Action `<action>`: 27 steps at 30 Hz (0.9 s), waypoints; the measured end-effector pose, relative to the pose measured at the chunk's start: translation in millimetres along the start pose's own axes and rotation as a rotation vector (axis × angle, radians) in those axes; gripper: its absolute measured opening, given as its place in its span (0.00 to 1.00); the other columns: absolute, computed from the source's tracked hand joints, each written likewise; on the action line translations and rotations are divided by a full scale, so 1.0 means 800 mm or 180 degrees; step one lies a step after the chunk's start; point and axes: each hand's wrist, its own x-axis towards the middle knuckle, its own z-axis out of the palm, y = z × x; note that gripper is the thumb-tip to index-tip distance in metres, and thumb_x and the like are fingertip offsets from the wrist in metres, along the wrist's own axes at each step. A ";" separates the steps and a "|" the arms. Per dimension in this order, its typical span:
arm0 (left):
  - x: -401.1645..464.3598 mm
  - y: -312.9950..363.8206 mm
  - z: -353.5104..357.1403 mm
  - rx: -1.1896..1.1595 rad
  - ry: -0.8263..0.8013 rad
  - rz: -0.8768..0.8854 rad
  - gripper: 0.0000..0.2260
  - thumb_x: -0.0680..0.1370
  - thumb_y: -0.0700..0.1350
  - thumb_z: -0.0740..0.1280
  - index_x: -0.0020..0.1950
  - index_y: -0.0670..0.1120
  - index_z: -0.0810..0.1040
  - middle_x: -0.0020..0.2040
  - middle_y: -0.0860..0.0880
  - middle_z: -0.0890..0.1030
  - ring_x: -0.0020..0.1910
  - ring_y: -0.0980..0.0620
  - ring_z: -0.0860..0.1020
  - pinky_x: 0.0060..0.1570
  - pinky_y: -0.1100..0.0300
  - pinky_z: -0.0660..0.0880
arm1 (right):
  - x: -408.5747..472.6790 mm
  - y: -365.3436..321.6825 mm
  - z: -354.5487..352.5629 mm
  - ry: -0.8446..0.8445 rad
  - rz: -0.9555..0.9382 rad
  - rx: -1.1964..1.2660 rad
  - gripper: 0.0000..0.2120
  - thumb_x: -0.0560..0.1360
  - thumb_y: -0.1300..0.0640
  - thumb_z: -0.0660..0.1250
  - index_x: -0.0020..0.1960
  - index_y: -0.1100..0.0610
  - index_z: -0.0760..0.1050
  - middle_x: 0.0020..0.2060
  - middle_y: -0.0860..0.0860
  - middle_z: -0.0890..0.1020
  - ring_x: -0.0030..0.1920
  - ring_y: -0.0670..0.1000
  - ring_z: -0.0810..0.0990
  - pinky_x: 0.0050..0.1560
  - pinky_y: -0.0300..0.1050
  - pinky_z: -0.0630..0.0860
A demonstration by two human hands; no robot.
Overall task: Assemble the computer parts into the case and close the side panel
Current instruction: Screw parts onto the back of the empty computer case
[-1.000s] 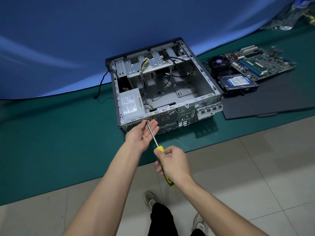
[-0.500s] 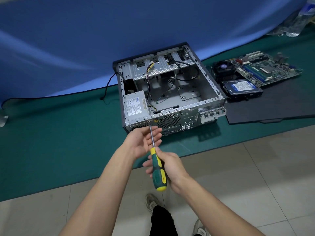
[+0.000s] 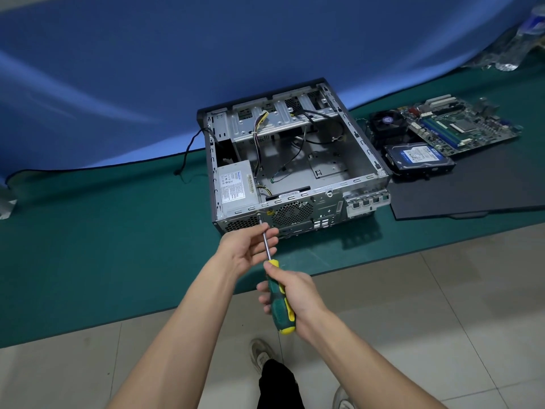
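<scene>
The computer case (image 3: 295, 160) lies on its side on the green mat (image 3: 88, 246), with its open side up and its back panel toward the person. The power supply (image 3: 236, 188) sits in the near left corner of the case, and loose cables (image 3: 259, 137) run across the inside.

The right hand (image 3: 290, 295) grips the green and yellow handle of a screwdriver (image 3: 275, 287), with the fingers curled round it. The metal shaft points up and away, and its tip meets a screw (image 3: 259, 214) on the back panel, just beside the round fan grille (image 3: 292, 214). The left hand (image 3: 249, 246) is held palm up under the shaft, with the fingers loosely bent; the shaft lies across the fingertips. Whether the thumb presses on the shaft cannot be told.

To the right of the case lies a dark side panel (image 3: 472, 190) flat on the mat. At its far edge rest a hard drive (image 3: 418, 157) with a blue label, a cooling fan (image 3: 387, 124) and a motherboard (image 3: 460, 125), close together. A blue cloth (image 3: 147, 69) hangs behind the case. The person stands on a tiled floor (image 3: 427, 320), and a shoe (image 3: 261, 354) shows below.
</scene>
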 end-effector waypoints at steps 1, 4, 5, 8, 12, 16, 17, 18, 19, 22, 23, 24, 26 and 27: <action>-0.002 0.003 -0.003 0.0182 -0.0112 -0.0021 0.08 0.80 0.43 0.61 0.46 0.41 0.77 0.34 0.48 0.84 0.29 0.55 0.81 0.27 0.61 0.79 | 0.000 0.000 0.001 -0.0020 0.0004 -0.0001 0.10 0.77 0.55 0.67 0.43 0.62 0.74 0.28 0.55 0.80 0.23 0.50 0.76 0.23 0.37 0.71; -0.009 0.014 -0.015 0.0802 -0.0463 -0.0137 0.11 0.82 0.44 0.56 0.50 0.42 0.77 0.40 0.47 0.85 0.34 0.53 0.83 0.32 0.61 0.79 | 0.002 0.001 0.003 -0.0159 0.0029 -0.0017 0.13 0.79 0.52 0.64 0.45 0.63 0.74 0.30 0.55 0.82 0.25 0.50 0.77 0.24 0.38 0.71; -0.010 0.016 -0.017 0.0906 -0.0470 -0.0133 0.11 0.82 0.43 0.56 0.50 0.42 0.77 0.40 0.47 0.85 0.35 0.53 0.83 0.32 0.61 0.79 | 0.002 0.002 0.003 -0.0225 0.0046 -0.0016 0.14 0.79 0.51 0.62 0.46 0.63 0.74 0.31 0.55 0.82 0.25 0.50 0.78 0.25 0.39 0.72; -0.013 0.016 -0.018 0.1014 -0.0293 0.0003 0.09 0.81 0.39 0.59 0.49 0.39 0.77 0.38 0.45 0.85 0.33 0.51 0.83 0.31 0.60 0.80 | 0.002 0.003 0.002 -0.0421 0.0204 0.0089 0.17 0.80 0.49 0.59 0.48 0.63 0.76 0.32 0.55 0.82 0.27 0.50 0.77 0.27 0.40 0.72; -0.010 0.014 -0.016 0.1005 -0.0063 0.0145 0.06 0.79 0.36 0.62 0.46 0.36 0.78 0.35 0.42 0.84 0.30 0.49 0.83 0.29 0.59 0.80 | 0.003 0.004 0.000 -0.0296 0.0245 0.0038 0.18 0.78 0.46 0.63 0.48 0.62 0.76 0.31 0.54 0.81 0.25 0.50 0.74 0.26 0.39 0.70; -0.009 0.005 -0.014 0.0846 0.0089 0.0359 0.05 0.78 0.36 0.64 0.47 0.37 0.78 0.34 0.43 0.84 0.30 0.50 0.82 0.29 0.60 0.80 | 0.011 0.008 0.000 0.0133 0.0019 -0.0234 0.14 0.76 0.50 0.67 0.42 0.61 0.77 0.27 0.51 0.76 0.21 0.48 0.72 0.22 0.37 0.69; -0.010 0.001 -0.015 0.0799 0.0026 0.0383 0.05 0.78 0.37 0.63 0.48 0.37 0.78 0.35 0.44 0.84 0.30 0.50 0.82 0.29 0.61 0.79 | 0.011 0.007 -0.002 -0.0032 0.0163 0.0015 0.15 0.77 0.49 0.67 0.41 0.61 0.78 0.26 0.51 0.75 0.21 0.47 0.71 0.21 0.37 0.68; -0.011 -0.001 -0.015 0.0760 -0.0107 0.0343 0.07 0.79 0.39 0.62 0.49 0.37 0.78 0.35 0.44 0.84 0.31 0.51 0.82 0.29 0.61 0.79 | 0.010 0.004 -0.005 -0.0303 0.0356 0.0403 0.17 0.77 0.48 0.66 0.40 0.61 0.79 0.26 0.50 0.74 0.20 0.46 0.70 0.20 0.36 0.67; -0.013 -0.003 -0.015 0.0737 -0.0264 0.0250 0.08 0.80 0.40 0.60 0.49 0.38 0.78 0.36 0.44 0.84 0.31 0.51 0.82 0.28 0.62 0.78 | 0.010 0.001 -0.009 -0.0562 0.0506 0.0762 0.18 0.76 0.47 0.65 0.39 0.61 0.80 0.26 0.50 0.73 0.20 0.45 0.69 0.19 0.36 0.67; -0.016 -0.002 -0.010 0.0821 -0.0362 0.0145 0.09 0.80 0.40 0.60 0.45 0.38 0.78 0.37 0.43 0.84 0.31 0.50 0.82 0.27 0.61 0.77 | 0.014 -0.001 -0.020 -0.0847 0.0505 0.0781 0.22 0.76 0.44 0.62 0.40 0.61 0.83 0.27 0.50 0.75 0.21 0.46 0.70 0.20 0.36 0.68; -0.016 -0.001 -0.009 0.0857 -0.0263 0.0178 0.09 0.80 0.40 0.62 0.44 0.38 0.78 0.36 0.43 0.84 0.30 0.50 0.82 0.27 0.60 0.78 | 0.015 -0.001 -0.019 -0.0825 0.0491 0.0578 0.23 0.76 0.42 0.61 0.42 0.61 0.83 0.28 0.51 0.76 0.22 0.47 0.72 0.22 0.37 0.69; -0.016 0.000 -0.007 0.0890 -0.0142 0.0216 0.08 0.79 0.40 0.64 0.43 0.38 0.78 0.34 0.43 0.84 0.28 0.50 0.82 0.26 0.61 0.78 | 0.015 -0.001 -0.017 -0.0773 0.0471 0.0332 0.24 0.76 0.40 0.61 0.44 0.61 0.82 0.29 0.52 0.78 0.23 0.48 0.73 0.24 0.37 0.70; -0.017 0.000 -0.005 0.1022 0.0112 0.0303 0.07 0.76 0.39 0.67 0.40 0.37 0.78 0.30 0.44 0.83 0.24 0.52 0.79 0.23 0.63 0.76 | 0.010 0.002 -0.011 -0.0582 0.0354 -0.0164 0.21 0.72 0.39 0.67 0.45 0.59 0.78 0.30 0.52 0.79 0.25 0.50 0.76 0.26 0.38 0.72; -0.017 0.000 -0.005 0.1112 0.0221 0.0356 0.07 0.75 0.39 0.69 0.39 0.37 0.78 0.29 0.44 0.82 0.22 0.52 0.79 0.22 0.64 0.75 | 0.008 0.005 -0.008 -0.0421 0.0234 -0.0332 0.18 0.71 0.43 0.70 0.44 0.58 0.75 0.29 0.51 0.79 0.25 0.50 0.76 0.26 0.39 0.72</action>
